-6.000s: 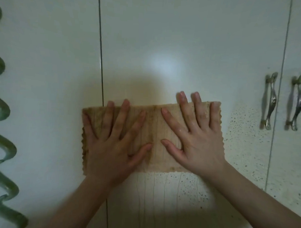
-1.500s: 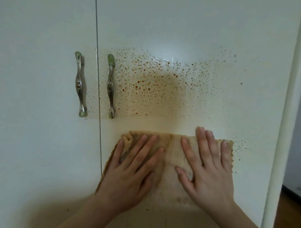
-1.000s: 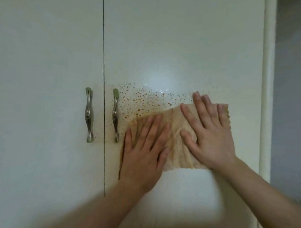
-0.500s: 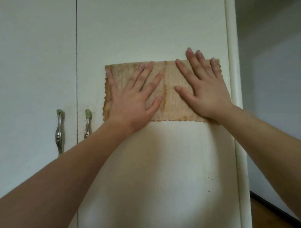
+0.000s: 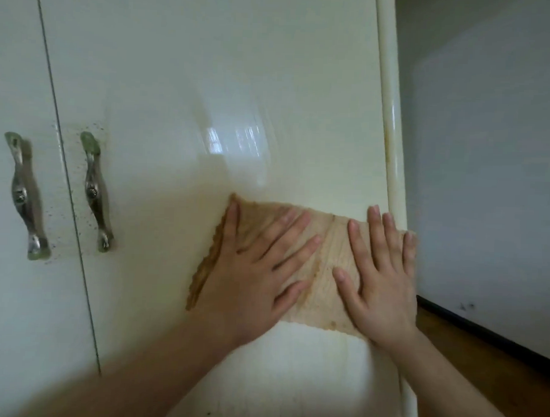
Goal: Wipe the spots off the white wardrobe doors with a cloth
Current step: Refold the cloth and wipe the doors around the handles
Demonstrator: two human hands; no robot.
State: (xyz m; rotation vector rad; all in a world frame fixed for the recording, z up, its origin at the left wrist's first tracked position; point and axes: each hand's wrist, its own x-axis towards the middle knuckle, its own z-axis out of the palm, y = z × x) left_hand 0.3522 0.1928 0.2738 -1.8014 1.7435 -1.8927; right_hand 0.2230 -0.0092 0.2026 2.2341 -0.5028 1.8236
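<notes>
Head view, from nine o'clock across: the left wardrobe door (image 5: 13,74) carries a silver handle (image 5: 25,196). Just past the seam, a matching handle (image 5: 96,192) sits on the right wardrobe door (image 5: 185,64). Small dark specks (image 5: 77,170) dot the white surface around both handles. At twelve o'clock from the cloth, the door shows a glossy streaked sheen (image 5: 235,138). The tan, brown-stained cloth (image 5: 331,244) lies spread flat on the right door, at four o'clock from the handles, its right end reaching the rounded corner post (image 5: 392,119). The left hand (image 5: 252,279) presses its left half, palm flat, fingers straight and spread. The right hand (image 5: 380,280) presses the right half the same way, gripping nothing. At three o'clock stand a pale wall (image 5: 487,153), a dark skirting board (image 5: 487,337) and the wooden floor (image 5: 479,381).
</notes>
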